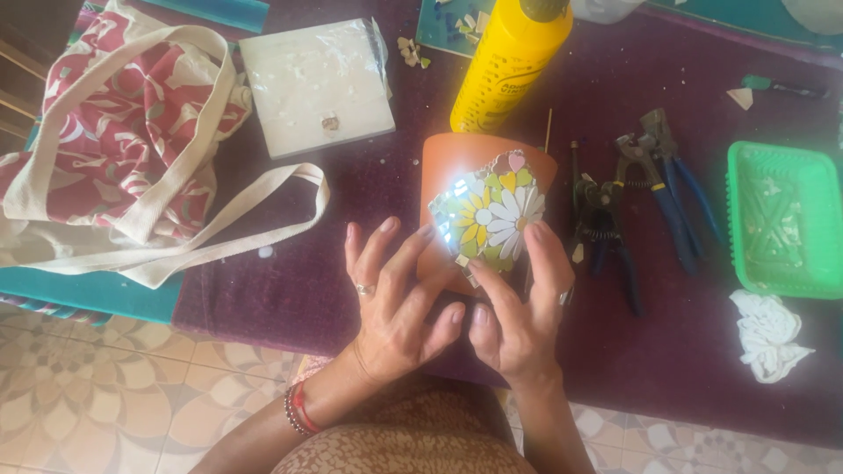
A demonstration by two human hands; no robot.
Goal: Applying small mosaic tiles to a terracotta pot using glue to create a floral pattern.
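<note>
Most of daisy mosaic (490,215) already covered terracotta pot (457,162); lower edge remained bare. Left hand (395,303), right hand (518,307) half-curled, fingertips pressing small tile piece (463,261) there, not clasping.

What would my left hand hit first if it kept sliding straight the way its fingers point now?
The left hand points up and to the right, fingertips already on the terracotta pot at the flower mosaic. So the pot comes first; past it probably the yellow bottle, though depth is unclear.
</note>
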